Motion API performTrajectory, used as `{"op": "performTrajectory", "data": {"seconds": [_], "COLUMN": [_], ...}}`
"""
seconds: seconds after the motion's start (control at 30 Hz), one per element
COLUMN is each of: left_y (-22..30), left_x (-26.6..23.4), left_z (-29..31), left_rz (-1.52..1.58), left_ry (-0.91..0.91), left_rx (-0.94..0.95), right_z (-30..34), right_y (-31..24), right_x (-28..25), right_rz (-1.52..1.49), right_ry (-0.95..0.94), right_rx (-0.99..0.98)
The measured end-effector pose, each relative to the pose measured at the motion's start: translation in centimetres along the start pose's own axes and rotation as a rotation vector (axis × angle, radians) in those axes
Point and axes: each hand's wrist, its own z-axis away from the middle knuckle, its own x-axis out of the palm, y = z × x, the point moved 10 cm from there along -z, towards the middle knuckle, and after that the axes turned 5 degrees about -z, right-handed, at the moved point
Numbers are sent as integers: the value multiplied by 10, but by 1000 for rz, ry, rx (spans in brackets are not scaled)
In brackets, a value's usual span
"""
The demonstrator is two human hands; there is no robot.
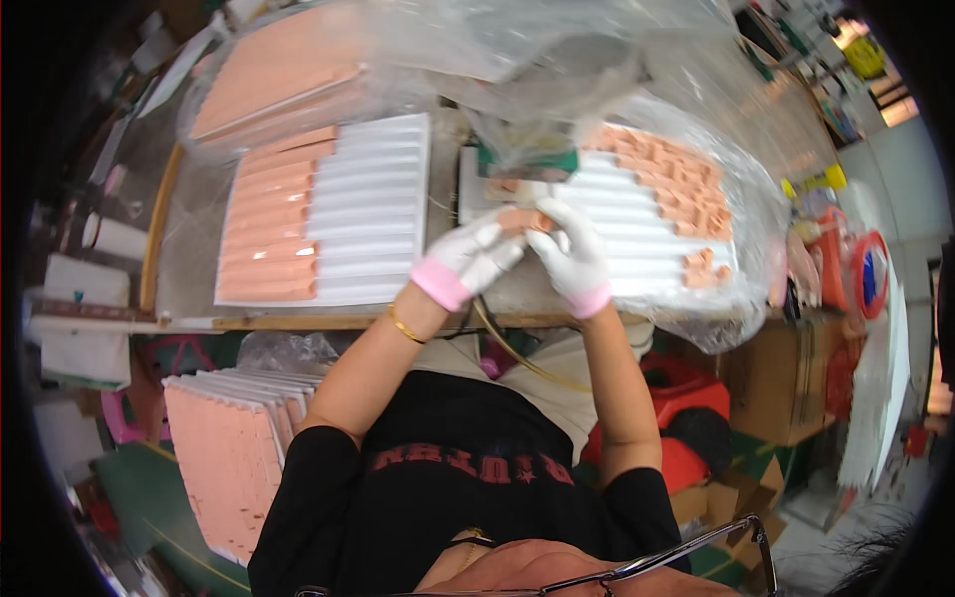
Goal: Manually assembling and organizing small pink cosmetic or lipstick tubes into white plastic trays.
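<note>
Both hands wear white gloves with pink cuffs and meet at the front of a small green machine (527, 162). Between them is a small peach-coloured piece (522, 221), its exact kind unclear. My left hand (473, 257) pinches it from the left, fingers closed. From the right, my right hand (572, 254) grips it too. A similar peach piece (504, 186) lies just beyond the fingers under the machine. On the left, a white ridged tray (373, 209) carries rows of peach strips (269, 224). Many small peach pieces (676, 174) sit on another white ridged tray (607, 214) at right.
A plastic-wrapped stack of peach sheets (284, 70) stands far left. Clear plastic film (751, 249) surrounds the right tray. Stacked peach-and-white trays (224, 448) stand below the table's wooden edge (269, 322). A red stool (676, 398) and cardboard box (776, 383) are at lower right.
</note>
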Motion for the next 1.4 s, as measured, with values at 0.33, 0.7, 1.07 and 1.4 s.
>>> {"op": "performTrajectory", "data": {"seconds": [0.33, 0.7, 1.07, 1.4], "left_y": [-14, 261, 282, 248], "left_x": [21, -105, -159, -70], "left_z": [2, 16, 18, 31], "left_rz": [-8, -2610, -2740, -1852], "left_ry": [-38, 774, 620, 766], "left_rx": [-4, 103, 68, 647], "right_z": [6, -52, -16, 48], "right_y": [-20, 71, 98, 159], "right_x": [4, -4, -59, -297], "right_rz": [169, 569, 290, 1200], "right_ry": [-56, -178, 76, -1], "right_rx": [-156, 375, 468, 584]}}
